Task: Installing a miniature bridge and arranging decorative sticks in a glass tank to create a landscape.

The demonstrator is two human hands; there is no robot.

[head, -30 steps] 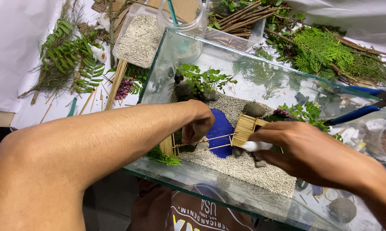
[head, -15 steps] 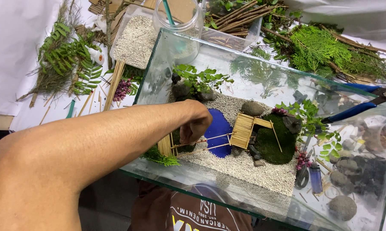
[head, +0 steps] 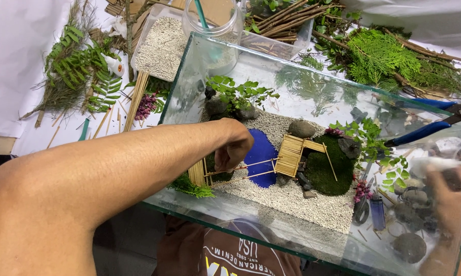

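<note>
The left hand [head: 235, 151] reaches down into the clear glass tank [head: 200, 66]. Its fingers [head: 225, 164] are curled and pressed together, pinching the near end of the thin wooden stick rail [head: 243, 165] of a tiny bridge. A second thin stick lies just below the fingertips, going the same way. Both sticks run away from the fingers, over the flat blue pond shape [head: 261, 153], to the little hut made of pale wooden sticks [head: 290, 155].

Just under the fingers stands a small fence of short wooden sticks [head: 196, 174], with a tuft of green moss [head: 189, 186] beside it. Past the hut, far from the fingers, sits a round mound of dark green moss [head: 322, 168]. White gravel [head: 292, 197] lies all around.

The right hand [head: 447, 197] is outside the tank, seen blurry through the glass. It seems to hold a white thing, but I cannot tell how its fingers are.

To do this well, I think the pinch should stay soft and the stick should move slowly, so the hut is not pushed. The wrist should stay up off the fence. The stick should end up even with the other one.
</note>
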